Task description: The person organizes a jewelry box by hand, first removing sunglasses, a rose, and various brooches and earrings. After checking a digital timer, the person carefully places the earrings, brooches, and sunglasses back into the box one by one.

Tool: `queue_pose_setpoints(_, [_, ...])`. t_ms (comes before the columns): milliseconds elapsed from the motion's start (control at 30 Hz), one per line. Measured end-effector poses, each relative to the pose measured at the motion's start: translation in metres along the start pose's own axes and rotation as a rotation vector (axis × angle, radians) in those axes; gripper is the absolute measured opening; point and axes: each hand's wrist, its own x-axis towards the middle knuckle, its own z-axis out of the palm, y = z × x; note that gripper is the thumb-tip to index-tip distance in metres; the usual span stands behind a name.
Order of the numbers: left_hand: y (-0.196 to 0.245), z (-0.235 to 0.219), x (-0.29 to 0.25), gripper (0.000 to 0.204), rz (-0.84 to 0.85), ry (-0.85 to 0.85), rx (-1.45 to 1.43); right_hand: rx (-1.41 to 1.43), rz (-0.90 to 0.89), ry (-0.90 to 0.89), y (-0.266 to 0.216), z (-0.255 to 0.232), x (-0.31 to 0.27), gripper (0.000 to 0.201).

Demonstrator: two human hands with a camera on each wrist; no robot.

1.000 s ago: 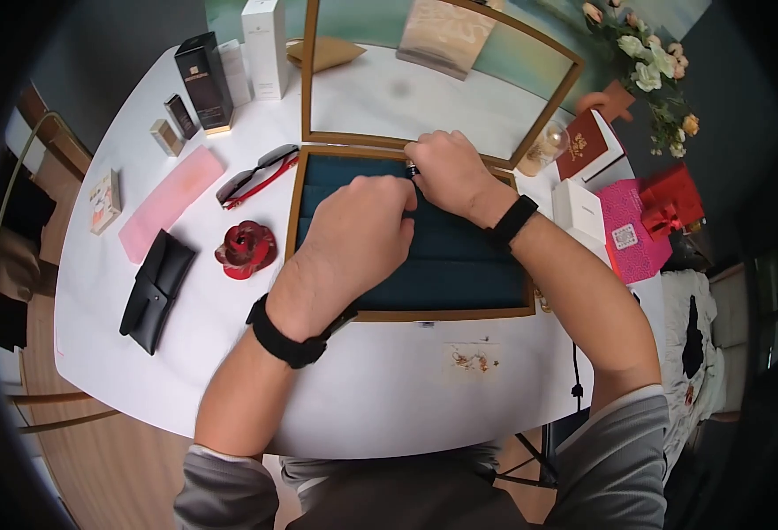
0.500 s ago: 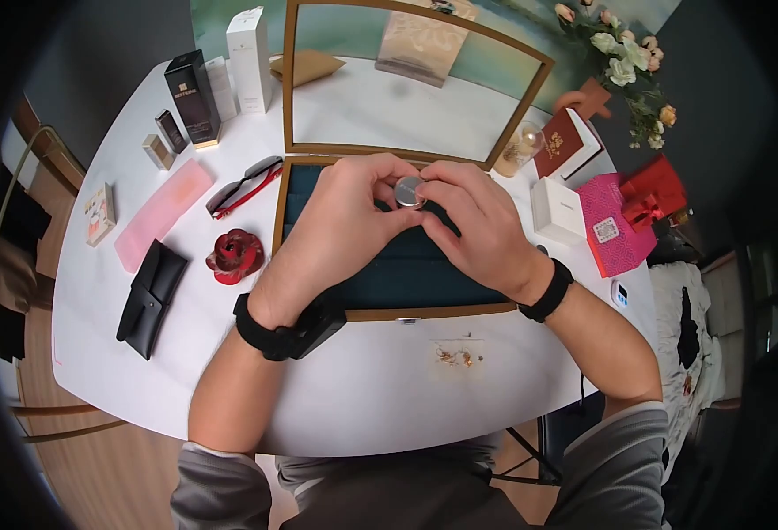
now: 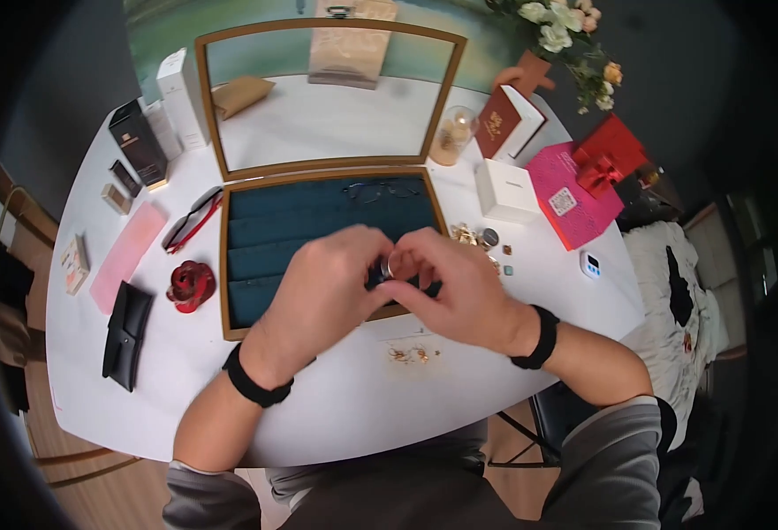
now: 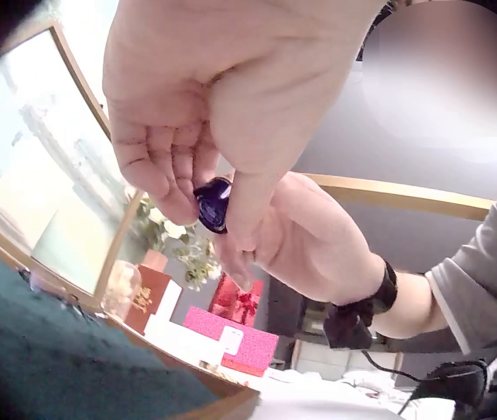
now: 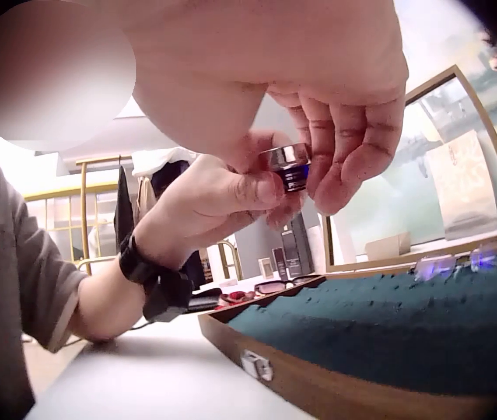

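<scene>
A small dark blue jar (image 4: 215, 206) with a silver lid (image 5: 287, 157) is held between both hands, over the front part of a wooden display case (image 3: 226, 256) lined with dark green fabric. My left hand (image 3: 325, 284) pinches the blue body between thumb and fingers. From the other side, my right hand (image 3: 461, 287) grips around the silver lid, its fingers curled. In the head view the hands hide most of the jar. Clear eyeglasses (image 3: 380, 191) lie at the back right of the case, whose glass lid (image 3: 331, 168) stands raised.
Gold jewelry (image 3: 465, 234) and a small silver-topped container (image 3: 490, 237) lie right of the case; earrings (image 3: 413, 355) lie in front. Sunglasses (image 3: 193, 219), a red rose ornament (image 3: 191, 286) and a black pouch (image 3: 127, 336) are on the left. A white box (image 3: 506, 191) stands right.
From over the back of the case, both hands came together on the jar and moved toward the body. Its lid top, visible half a second ago, is now turned away. The eyeglasses are uncovered.
</scene>
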Motion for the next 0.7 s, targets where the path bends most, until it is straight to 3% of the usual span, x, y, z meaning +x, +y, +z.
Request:
queue_pose_setpoints(67, [0.007,0.014,-0.007,0.033,-0.003,-0.057,0.057,0.023,0.134,-0.056,-0.002,-0.003,-0.010,0.024])
queue_pose_setpoints(167, [0.014,0.023,-0.013,0.035,-0.041,-0.114,0.094,-0.021,0.047,-0.032,0.022,-0.007,-0.028,0.022])
queue_pose_setpoints(233, [0.015,0.025,-0.013,0.035,-0.058,-0.131,0.102,-0.191,0.120,0.003,0.034,-0.032,-0.033,0.020])
queue_pose_setpoints(300, [0.011,0.023,-0.016,0.030,-0.040,-0.303,0.282,-0.313,0.210,0.073,0.060,-0.061,-0.037,0.024])
queue_pose_setpoints(333, [0.008,0.023,-0.018,0.030,-0.042,-0.302,0.280,-0.319,0.281,0.123,0.081,-0.075,-0.040,0.026])
queue_pose_setpoints(400, [0.000,0.027,-0.019,0.018,-0.076,-0.394,0.349,-0.522,0.321,0.072,0.123,-0.104,-0.049,0.028])
queue_pose_setpoints(567, [-0.008,0.035,-0.022,0.007,-0.123,-0.449,0.363,-0.560,0.442,0.006,0.166,-0.110,-0.062,0.024])
queue_pose_setpoints(700, [-0.009,0.036,-0.022,0.004,-0.168,-0.450,0.344,-0.420,0.545,0.004,0.180,-0.095,-0.052,0.019])
